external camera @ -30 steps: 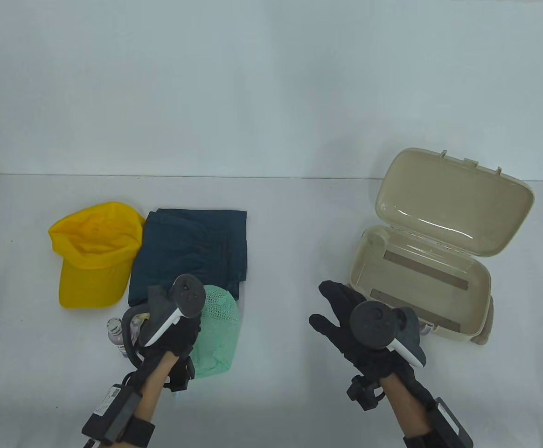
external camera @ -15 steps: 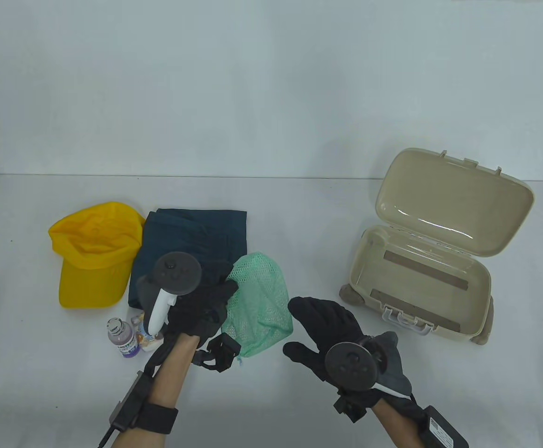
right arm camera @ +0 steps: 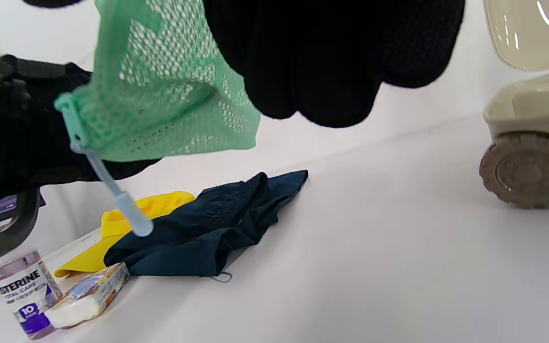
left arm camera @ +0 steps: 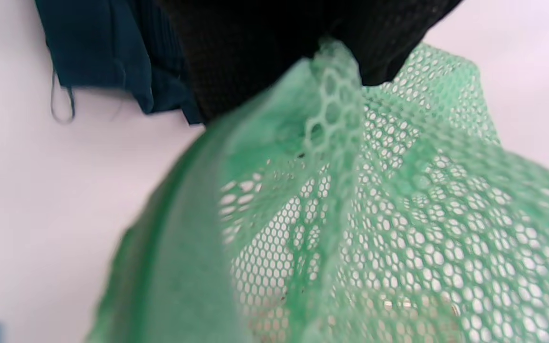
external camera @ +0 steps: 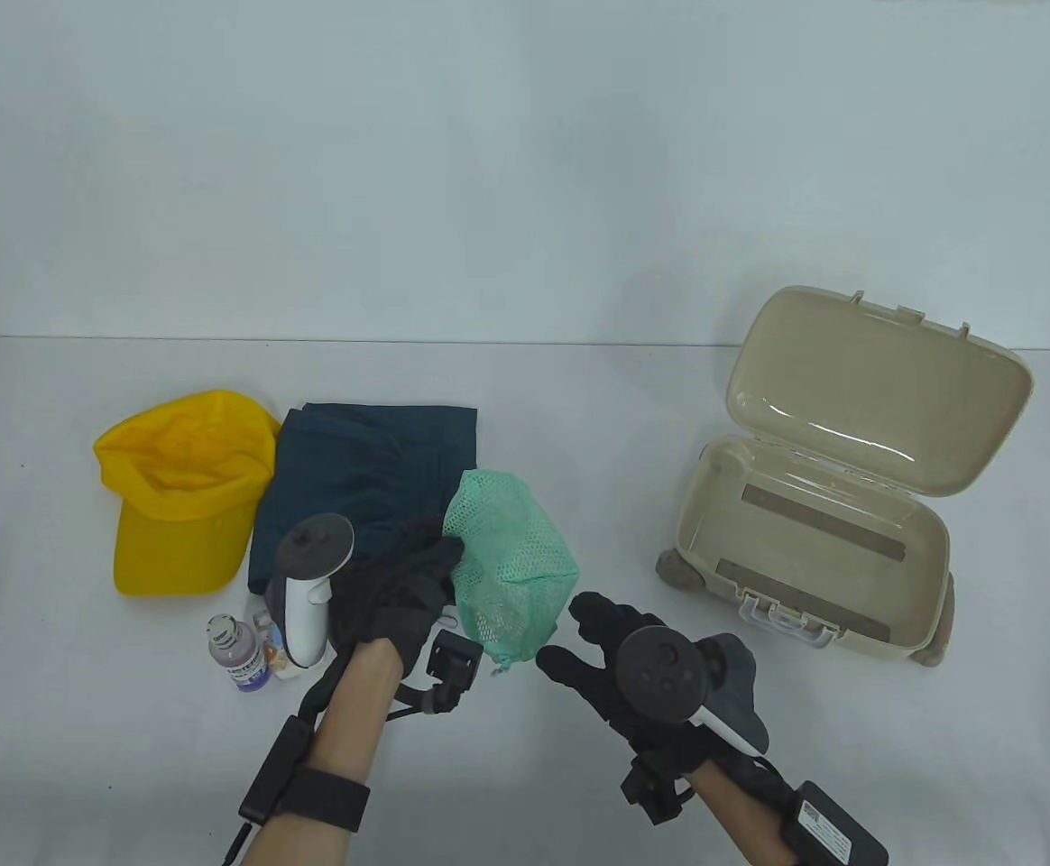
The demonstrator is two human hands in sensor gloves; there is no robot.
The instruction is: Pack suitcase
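My left hand (external camera: 403, 582) pinches the top of a green mesh bag (external camera: 509, 559) and holds it lifted above the table; the mesh (left arm camera: 374, 228) fills the left wrist view and hangs at upper left in the right wrist view (right arm camera: 160, 90). My right hand (external camera: 611, 649) is open with fingers spread, just right of and below the bag, not touching it. The beige suitcase (external camera: 917, 600) lies open at the right, lid up, with nothing inside. A yellow cap (external camera: 182, 492) and folded dark blue cloth (external camera: 372, 469) lie at the left.
A small purple-labelled bottle (external camera: 238, 654) and a small packet (right arm camera: 86, 295) stand near my left wrist. One suitcase wheel (right arm camera: 529, 171) shows at the right of the right wrist view. Bare white table lies between the cloth and the suitcase.
My left hand picked the mesh bag up off the table and carried it right and upward. My right hand drew back from the suitcase toward the bag.
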